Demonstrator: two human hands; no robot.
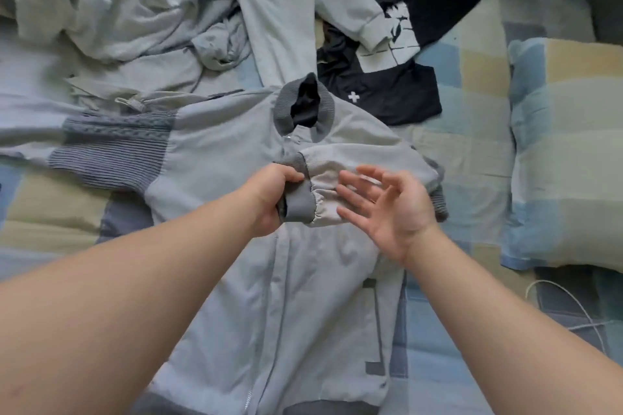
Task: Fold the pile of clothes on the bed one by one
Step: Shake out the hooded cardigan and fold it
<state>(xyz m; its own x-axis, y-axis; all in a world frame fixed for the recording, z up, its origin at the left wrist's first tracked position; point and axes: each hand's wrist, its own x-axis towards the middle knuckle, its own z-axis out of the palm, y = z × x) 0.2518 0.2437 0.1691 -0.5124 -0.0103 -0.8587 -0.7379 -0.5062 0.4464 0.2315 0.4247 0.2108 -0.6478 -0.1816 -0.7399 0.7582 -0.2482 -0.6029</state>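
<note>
Grey ribbed cuff (296,209) is pinched in the left hand (271,199), fingers curled round it, while the right hand (394,209) is spread flat and holds nothing, its fingertips at the sleeve (325,184) folded across the chest. The pale jacket (236,296) lies front-up on the checked bedsheet (472,152), collar pointing away. The risk, as I judge it, is that the slippery sleeve slides back or bunches once the cuff is let go, leaving a crooked fold. A knitted grey sweater (111,152) overlaps the jacket's far shoulder on the left and would hinder folding that side. Beyond lie a heap of pale clothes (135,10) and a black printed T-shirt (414,3); a pillow (566,145) and a thin cable (573,305) are to the right.
</note>
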